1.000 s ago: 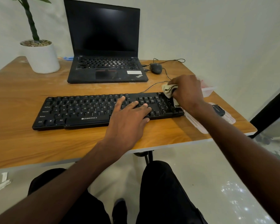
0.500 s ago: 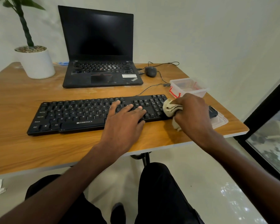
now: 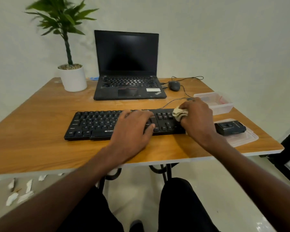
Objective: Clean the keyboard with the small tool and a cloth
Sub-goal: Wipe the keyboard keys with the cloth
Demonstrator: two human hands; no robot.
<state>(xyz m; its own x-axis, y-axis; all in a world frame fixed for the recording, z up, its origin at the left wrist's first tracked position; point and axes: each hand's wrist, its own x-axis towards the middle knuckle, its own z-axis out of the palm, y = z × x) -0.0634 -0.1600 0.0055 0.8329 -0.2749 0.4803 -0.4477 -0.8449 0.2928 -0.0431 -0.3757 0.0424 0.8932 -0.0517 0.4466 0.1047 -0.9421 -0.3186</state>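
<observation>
Right hand (image 3: 197,118) grips cloth (image 3: 179,114) on keyboard (image 3: 97,124) — left hand (image 3: 132,128) flat.

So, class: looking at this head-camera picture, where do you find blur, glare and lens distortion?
Head view: the plant leaves are smeared with motion blur, and the left hand looks soft at its fingertips; the right hand gripping the cloth is sharper. Glare spots speckle the glossy floor at lower right. Wide-angle distortion splays the table edges outward. The laptop screen is dark.

I see an open ThinkPad laptop (image 3: 127,77), potted plant (image 3: 72,71), wired mouse (image 3: 174,85) and clear plastic container (image 3: 214,104) on the wooden counter (image 3: 32,131).
</observation>
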